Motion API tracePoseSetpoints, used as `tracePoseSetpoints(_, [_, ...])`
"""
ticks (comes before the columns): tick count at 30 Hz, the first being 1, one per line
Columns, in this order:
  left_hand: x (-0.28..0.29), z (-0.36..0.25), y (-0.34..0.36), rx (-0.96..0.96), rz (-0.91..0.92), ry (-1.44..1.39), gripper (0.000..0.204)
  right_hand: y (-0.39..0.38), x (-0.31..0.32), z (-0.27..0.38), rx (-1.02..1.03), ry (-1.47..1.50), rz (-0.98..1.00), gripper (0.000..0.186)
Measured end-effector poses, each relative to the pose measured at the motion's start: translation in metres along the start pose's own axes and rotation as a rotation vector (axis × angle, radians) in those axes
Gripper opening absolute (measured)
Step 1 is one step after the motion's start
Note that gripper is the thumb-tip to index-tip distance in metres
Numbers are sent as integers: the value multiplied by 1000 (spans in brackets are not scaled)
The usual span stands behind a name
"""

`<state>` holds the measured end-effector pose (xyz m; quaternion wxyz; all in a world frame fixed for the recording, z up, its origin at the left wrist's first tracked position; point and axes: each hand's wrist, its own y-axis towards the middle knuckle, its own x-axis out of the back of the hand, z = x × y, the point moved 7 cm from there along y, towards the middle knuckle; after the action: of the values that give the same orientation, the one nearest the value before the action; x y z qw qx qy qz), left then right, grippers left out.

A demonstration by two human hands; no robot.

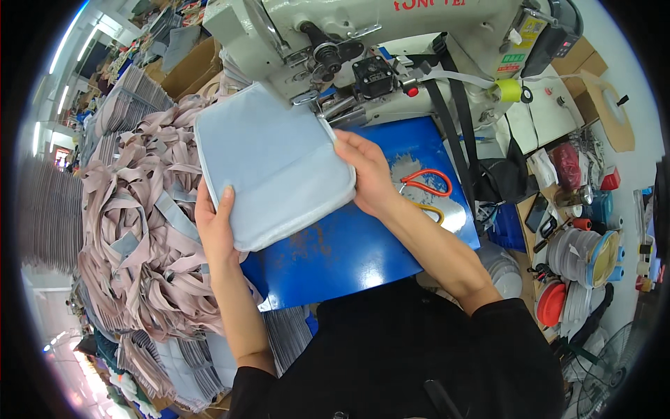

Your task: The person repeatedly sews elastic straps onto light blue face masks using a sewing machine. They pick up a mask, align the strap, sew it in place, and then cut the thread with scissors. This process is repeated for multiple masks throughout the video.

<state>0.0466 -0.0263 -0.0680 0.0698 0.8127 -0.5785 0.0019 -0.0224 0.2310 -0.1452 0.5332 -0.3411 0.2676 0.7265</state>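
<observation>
A pale grey-blue rectangular fabric panel [276, 164] with rounded corners and a piped edge is held up in front of me, over a blue work plate [349, 258]. My left hand [218, 227] grips its lower left edge, thumb on top and fingers underneath. My right hand [368, 171] is closed around the right edge, close to the upper corner. The panel's upper right side lies against the needle area of a sewing machine [258, 42]; the presser foot is partly hidden. Right of my right hand lie scissors [438, 188] with a red and a yellow handle loop.
A large heap of pink fabric strips [139, 237] crowds the left, beside stacked grey panels [52, 209]. Black straps [457, 119] hang right of the machine. Along the right are tape rolls [576, 251], a phone [536, 212] and a fan [614, 373].
</observation>
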Motion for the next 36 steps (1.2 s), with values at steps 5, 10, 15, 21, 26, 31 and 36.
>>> tracePoseSetpoints(5, [0,5,36,-29,22,-25,54,15,12,11,-18,-169,-60,29])
tracePoseSetpoints(10, [-2,8,53,-10,39,-152,53,-28,5,146,430,-899,-170,19])
tracePoseSetpoints(15, [6,13,52,-5,45,-183,52,-61,-14,372,1407,-1329,-449,28])
tracePoseSetpoints(21, [-3,22,47,47,37,-277,59,15,76,590,988,-1903,-805,50])
tracePoseSetpoints(26, [-6,23,13,18,-32,-186,70,58,166,605,430,-1291,-914,46])
tracePoseSetpoints(31, [17,77,-15,52,-61,-326,69,27,193,567,798,-880,-561,48])
tracePoseSetpoints(36, [98,130,-43,65,-274,-67,71,-40,153,467,1035,-1207,-800,42])
